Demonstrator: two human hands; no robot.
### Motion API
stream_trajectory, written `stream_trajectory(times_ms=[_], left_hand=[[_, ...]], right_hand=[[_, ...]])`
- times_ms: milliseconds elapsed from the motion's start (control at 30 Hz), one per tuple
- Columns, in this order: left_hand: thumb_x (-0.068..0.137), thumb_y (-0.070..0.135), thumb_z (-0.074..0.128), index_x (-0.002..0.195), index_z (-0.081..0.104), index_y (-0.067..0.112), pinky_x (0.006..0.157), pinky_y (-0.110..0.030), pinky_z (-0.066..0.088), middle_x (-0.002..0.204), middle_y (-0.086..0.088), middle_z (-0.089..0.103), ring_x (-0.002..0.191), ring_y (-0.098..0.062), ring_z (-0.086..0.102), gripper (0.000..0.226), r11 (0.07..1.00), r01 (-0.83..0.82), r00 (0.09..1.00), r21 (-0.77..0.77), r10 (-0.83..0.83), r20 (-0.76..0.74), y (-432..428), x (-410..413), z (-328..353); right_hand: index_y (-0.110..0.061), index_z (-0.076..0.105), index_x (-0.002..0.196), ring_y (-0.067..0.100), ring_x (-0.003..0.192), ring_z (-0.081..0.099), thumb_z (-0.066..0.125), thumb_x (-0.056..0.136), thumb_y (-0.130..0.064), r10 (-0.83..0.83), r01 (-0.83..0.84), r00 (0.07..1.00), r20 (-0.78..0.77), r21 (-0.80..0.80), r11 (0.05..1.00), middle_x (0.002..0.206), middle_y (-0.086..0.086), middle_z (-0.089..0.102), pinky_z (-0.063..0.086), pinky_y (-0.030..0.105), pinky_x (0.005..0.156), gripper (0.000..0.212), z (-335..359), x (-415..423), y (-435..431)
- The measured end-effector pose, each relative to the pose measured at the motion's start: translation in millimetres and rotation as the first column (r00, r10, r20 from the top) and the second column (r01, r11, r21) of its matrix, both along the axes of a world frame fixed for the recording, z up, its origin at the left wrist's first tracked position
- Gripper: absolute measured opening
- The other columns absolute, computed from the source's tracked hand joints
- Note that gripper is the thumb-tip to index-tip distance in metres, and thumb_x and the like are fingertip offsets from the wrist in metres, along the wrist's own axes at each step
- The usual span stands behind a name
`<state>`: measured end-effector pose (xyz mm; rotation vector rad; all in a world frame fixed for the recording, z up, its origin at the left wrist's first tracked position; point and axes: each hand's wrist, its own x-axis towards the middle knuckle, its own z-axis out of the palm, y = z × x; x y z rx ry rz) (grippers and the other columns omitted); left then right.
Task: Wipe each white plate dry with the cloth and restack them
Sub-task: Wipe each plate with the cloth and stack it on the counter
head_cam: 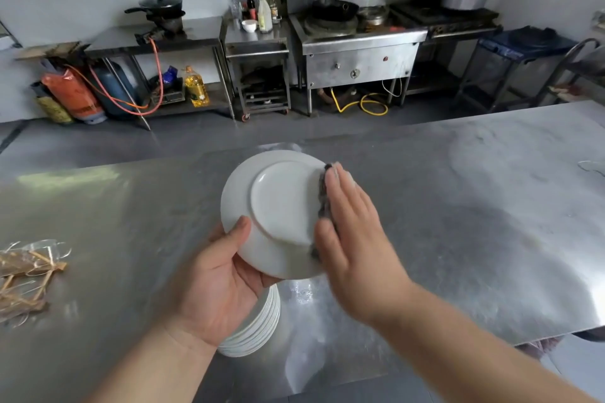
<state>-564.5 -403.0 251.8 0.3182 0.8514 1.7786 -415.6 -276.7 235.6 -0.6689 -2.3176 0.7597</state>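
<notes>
L hand grips white plate by rim, thumb curled over its underside, just above the stack. R hand, fingers straight & together, presses dark cloth on plate edge, above-right of stack.

The right hand hides most of the cloth. The plate hides fingers of the left hand, which hides part of the plate stack. Left edge crops the packet.

1. No text, brand or number can be read anywhere.
2. The orange bag carries dark print, too blurred to read.
3. Labels on the yellow oil bottle and the sauce bottles are too small to read.
</notes>
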Motion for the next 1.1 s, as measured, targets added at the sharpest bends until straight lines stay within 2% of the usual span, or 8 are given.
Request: stream_trajectory(times_ms=[133, 367, 567, 633, 767, 900, 1000, 1100], left_hand=[[0.104, 0.024, 0.053, 0.15, 0.054, 0.007, 0.09, -0.046, 0.062, 0.148, -0.024, 0.06, 0.131, -0.041, 0.063, 0.049, 0.997, 0.001, 1.0, 0.073, -0.004, 0.029, 1.3, 3.4, -14.4], [0.109, 0.024, 0.045, 0.15, 0.056, 0.007, 0.098, -0.049, 0.058, 0.152, -0.023, 0.056, 0.139, -0.041, 0.056, 0.046, 0.995, -0.008, 0.999, 0.096, 0.004, 0.042, 8.2, 4.8, -8.8], [0.101, 0.041, 0.055, 0.157, 0.048, 0.014, 0.096, -0.047, 0.06, 0.15, -0.02, 0.059, 0.135, -0.04, 0.061, 0.062, 0.998, 0.027, 0.992, -0.056, -0.02, 0.122, 27.4, 17.8, -11.5], [0.1, 0.042, 0.059, 0.155, 0.051, 0.017, 0.1, -0.049, 0.058, 0.148, -0.018, 0.062, 0.133, -0.04, 0.063, 0.062, 0.997, 0.032, 0.981, -0.066, -0.019, 0.194, 33.8, 25.4, -15.0], [0.102, 0.03, 0.053, 0.15, 0.057, 0.013, 0.094, -0.039, 0.061, 0.145, -0.016, 0.065, 0.13, -0.031, 0.066, 0.052, 0.999, -0.042, 0.99, -0.013, 0.044, 0.135, 39.7, 28.7, -18.3], [0.106, 0.022, 0.051, 0.145, 0.063, 0.016, 0.094, -0.046, 0.06, 0.149, -0.017, 0.061, 0.135, -0.033, 0.062, 0.041, 0.995, 0.011, 0.997, 0.094, -0.018, 0.073, 32.2, 29.5, -25.1], [0.102, 0.023, 0.061, 0.141, 0.066, 0.02, 0.097, -0.05, 0.058, 0.149, -0.013, 0.062, 0.137, -0.033, 0.06, 0.039, 0.99, 0.08, 0.996, 0.117, -0.085, 0.039, 24.8, 27.4, -34.3], [0.097, 0.024, 0.073, 0.139, 0.069, 0.021, 0.091, -0.049, 0.061, 0.146, -0.012, 0.064, 0.132, -0.032, 0.064, 0.042, 0.995, 0.075, 0.996, 0.073, -0.079, 0.052, 22.1, 20.5, -42.6]], right_hand=[[-0.005, 0.004, 0.166, 0.033, 0.157, -0.024, 0.012, 0.102, -0.073, 0.007, -0.025, 0.986, 0.165, 0.11, 0.994, 0.173, 0.004, -0.013, -0.005, 0.051, 0.129, 0.094, -17.0, 6.6, -35.2], [-0.017, 0.009, 0.167, 0.014, 0.16, -0.013, 0.013, 0.099, -0.075, 0.028, -0.022, 0.99, 0.138, -0.044, 0.999, 0.174, -0.004, -0.001, 0.002, 0.038, 0.13, 0.089, 17.2, -5.2, 16.7], [-0.005, 0.007, 0.166, 0.043, 0.156, -0.023, 0.006, 0.101, -0.074, -0.024, -0.001, 0.983, 0.184, 0.133, 0.991, 0.174, 0.015, -0.009, -0.002, 0.062, 0.125, 0.094, -16.1, -7.9, -52.1], [-0.011, 0.008, 0.167, 0.041, 0.157, -0.02, 0.004, 0.099, -0.077, 0.001, -0.047, 0.97, 0.243, 0.182, 0.982, 0.174, 0.012, -0.007, -0.003, 0.063, 0.125, 0.095, -19.1, -8.9, -52.4], [-0.024, 0.019, 0.167, 0.031, 0.161, -0.004, 0.001, 0.095, -0.079, 0.071, -0.143, 0.955, 0.287, 0.236, 0.961, 0.175, 0.001, 0.01, 0.001, 0.059, 0.128, 0.091, -9.8, -4.4, -12.5], [-0.026, 0.028, 0.164, 0.013, 0.16, 0.006, 0.01, 0.103, -0.068, 0.028, -0.022, 0.985, 0.168, -0.038, 0.999, 0.171, -0.012, 0.017, 0.007, 0.046, 0.131, 0.076, -6.4, 4.1, 38.0], [-0.037, 0.037, 0.159, -0.002, 0.144, 0.037, 0.023, 0.103, -0.067, -0.043, 0.046, 0.999, 0.018, -0.448, 0.893, 0.161, -0.02, 0.038, 0.034, 0.031, 0.123, 0.065, -9.2, 15.9, 63.6], [-0.047, 0.06, 0.13, -0.008, 0.104, 0.062, 0.032, 0.098, -0.074, -0.088, 0.109, 0.994, 0.063, -0.577, 0.81, 0.115, -0.028, 0.069, 0.049, 0.023, 0.094, 0.05, -20.4, 29.1, 65.6]])
